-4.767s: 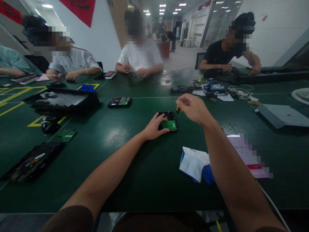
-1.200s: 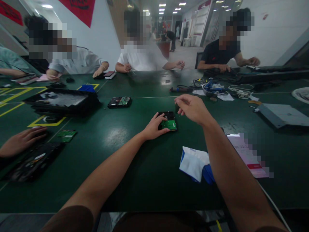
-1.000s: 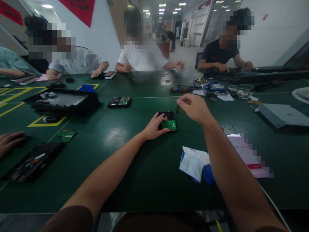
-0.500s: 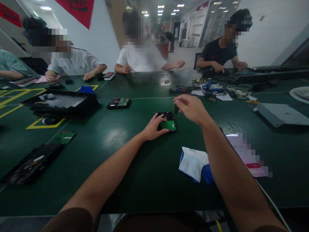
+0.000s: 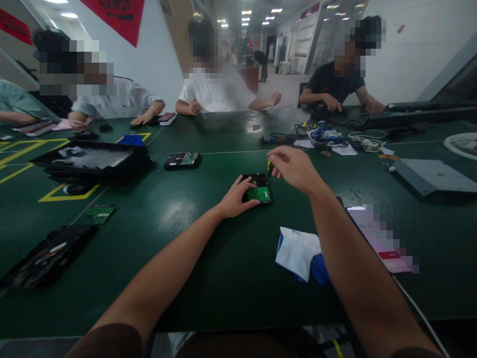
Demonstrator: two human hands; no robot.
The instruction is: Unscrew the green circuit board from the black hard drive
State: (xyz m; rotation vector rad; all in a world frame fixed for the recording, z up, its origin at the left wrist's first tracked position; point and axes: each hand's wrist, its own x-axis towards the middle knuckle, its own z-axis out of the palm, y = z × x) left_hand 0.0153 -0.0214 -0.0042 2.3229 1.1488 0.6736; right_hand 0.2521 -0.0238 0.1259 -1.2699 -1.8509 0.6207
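A black hard drive (image 5: 261,178) with a green circuit board (image 5: 260,194) lies on the dark green table (image 5: 208,258). My left hand (image 5: 235,199) rests against its left edge, fingers curled on it and holding it still. My right hand (image 5: 294,166) hovers just right of and above the drive, fingers pinched round a small screwdriver (image 5: 269,165) with a yellow and black handle, its tip pointing down at the drive's far right corner.
A white and blue packet (image 5: 300,253) and a paper slip (image 5: 376,236) lie near my right forearm. Another drive (image 5: 183,160), a black tray (image 5: 89,160), a loose board (image 5: 99,212) and a dismantled unit (image 5: 44,256) sit left. Cables (image 5: 328,136) and three people are across the table.
My right hand has twisted slightly on the screwdriver and stayed over the drive's corner. A co-worker's hand at the left edge has pulled out of view. The camera tilted a little.
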